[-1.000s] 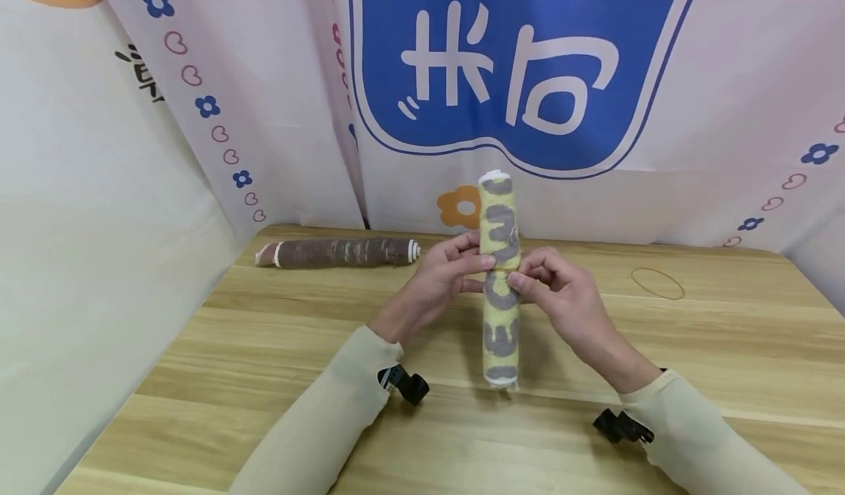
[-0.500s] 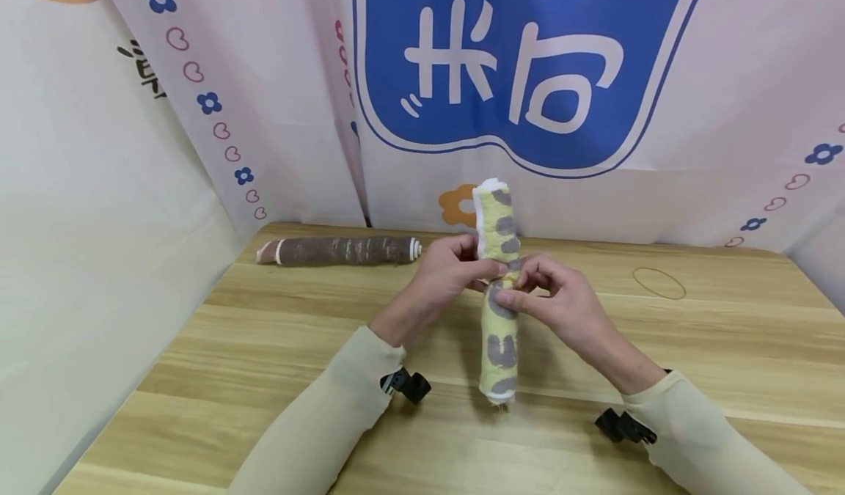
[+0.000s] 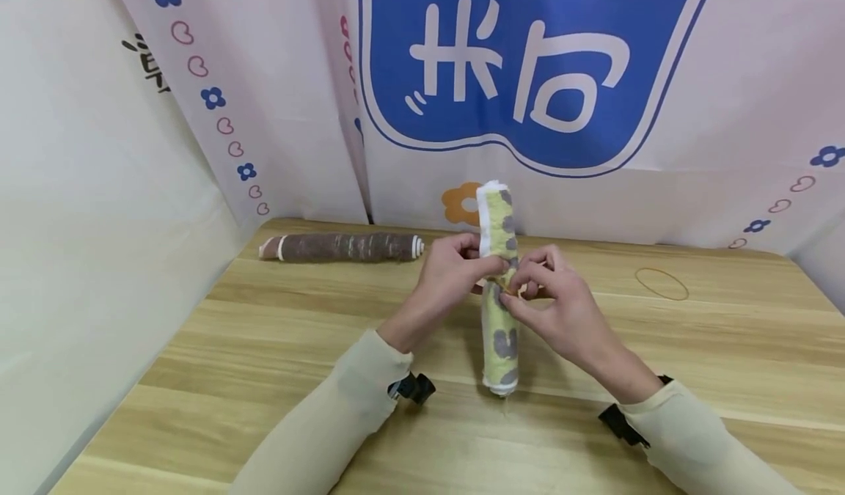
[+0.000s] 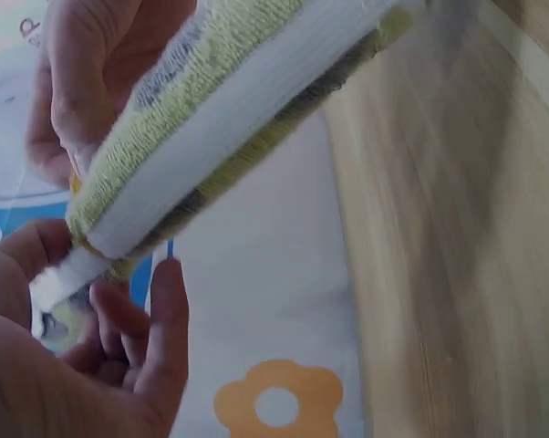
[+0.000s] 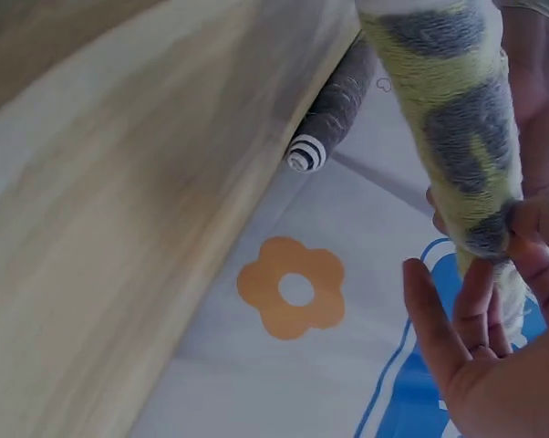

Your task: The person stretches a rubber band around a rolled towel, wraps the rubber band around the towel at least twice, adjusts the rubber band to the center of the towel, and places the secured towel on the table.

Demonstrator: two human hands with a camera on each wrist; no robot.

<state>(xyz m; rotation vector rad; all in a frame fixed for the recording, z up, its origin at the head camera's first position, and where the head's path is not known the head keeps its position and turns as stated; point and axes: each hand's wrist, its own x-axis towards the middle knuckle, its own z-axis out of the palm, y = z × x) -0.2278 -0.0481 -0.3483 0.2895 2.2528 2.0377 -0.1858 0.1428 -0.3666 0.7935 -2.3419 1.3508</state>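
A rolled towel (image 3: 496,224), yellow-green with grey patches and a white edge, is held lengthwise away from me over the table in the head view. Its middle is cinched by a thin yellowish rubber band (image 3: 499,284). My left hand (image 3: 452,268) grips the roll from the left just above that waist, thumb across the front. From the right, my right hand (image 3: 554,297) pinches at the waist, where the band meets its fingertips. The white edge (image 4: 201,151) runs along the roll in the left wrist view. Fingers hide part of the band.
A brown rolled towel (image 3: 350,247) with white spiral ends lies at the table's back left. One loose rubber band (image 3: 662,284) lies flat on the wooden table (image 3: 726,356), right of my hands. A printed cloth (image 3: 297,114) hangs behind the back edge.
The yellow-green roll has turned in my hands, so its white edge now faces up on the left. My right fingers have shifted slightly at the band; the brown roll and loose band stay put.
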